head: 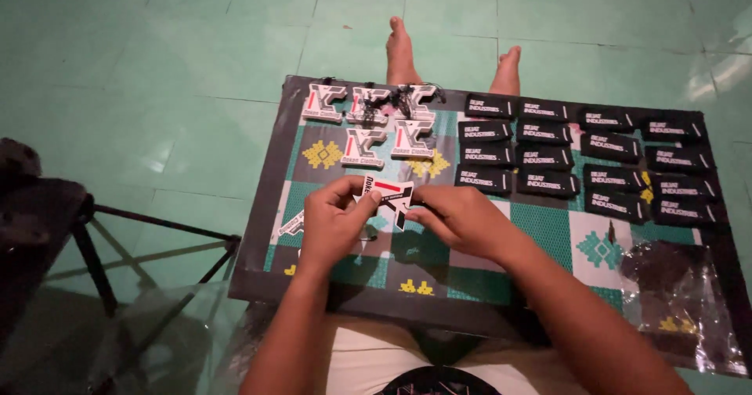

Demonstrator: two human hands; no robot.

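My left hand (pixel 335 216) and my right hand (pixel 460 219) together hold a white, black and red logo-shaped tag (pixel 386 194) above a low patterned board (pixel 258 281). The left fingers pinch its left edge, the right fingers its lower right side. Several matching logo-shaped tags (pixel 368 121) with thin black strings lie in rows at the board's far left. Several black rectangular labels (pixel 583 160) lie in rows on the right half.
A clear plastic bag with dark contents (pixel 674 285) lies at the board's near right corner. A dark stand with thin legs (pixel 86 238) is on the green tiled floor (pixel 157 90) to the left. My bare feet (pixel 454 58) stick out beyond the board.
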